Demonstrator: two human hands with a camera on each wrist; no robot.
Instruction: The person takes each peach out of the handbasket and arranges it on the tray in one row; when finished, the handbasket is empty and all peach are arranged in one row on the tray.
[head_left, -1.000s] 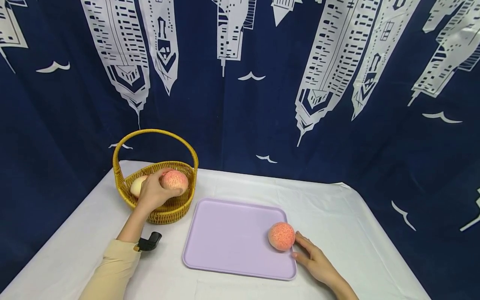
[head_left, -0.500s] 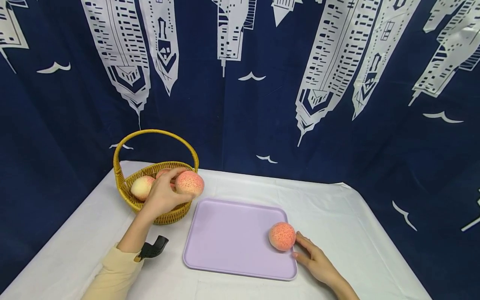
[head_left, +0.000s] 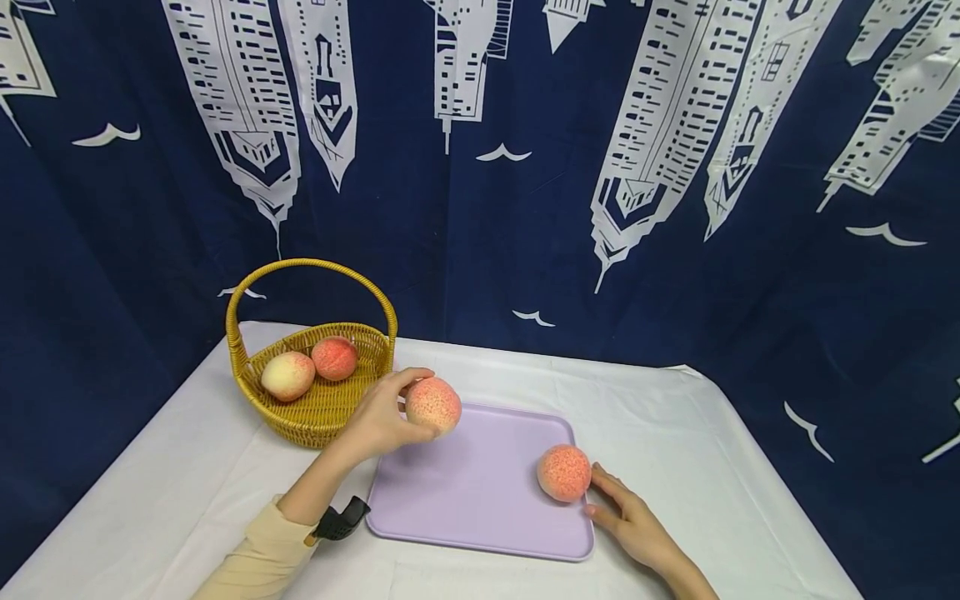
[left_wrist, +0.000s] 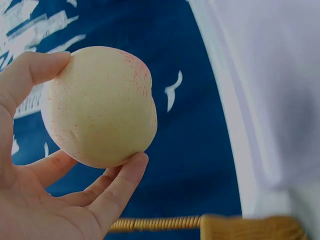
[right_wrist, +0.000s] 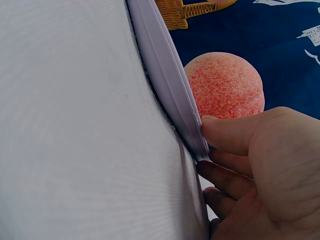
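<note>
My left hand point(head_left: 386, 417) pinches a pale pink-speckled peach point(head_left: 433, 406) between thumb and fingers, over the far left corner of the lilac tray point(head_left: 472, 500). In the left wrist view the same peach point(left_wrist: 102, 107) shows its creamy side, with the thumb on one side and fingertips on the other. A second, redder peach point(head_left: 564, 472) lies on the tray near its right edge. Beside it my right hand point(head_left: 633, 525) rests at that edge, fingers spread. The right wrist view shows the thumb point(right_wrist: 225, 134) touching the tray rim, in front of the peach point(right_wrist: 227, 85).
A wicker basket point(head_left: 330, 412) with a tall arched handle stands at the back left, left of the tray. Inside lie a cream peach point(head_left: 288, 376) and a red one point(head_left: 334, 358). A white cloth covers the table point(head_left: 660, 433); a navy curtain point(head_left: 480, 233) hangs behind.
My left hand has lifted the peach out of the basket and carried it right, over the tray's corner. The two peaches left in the basket are uncovered. The right hand has stayed in place.
</note>
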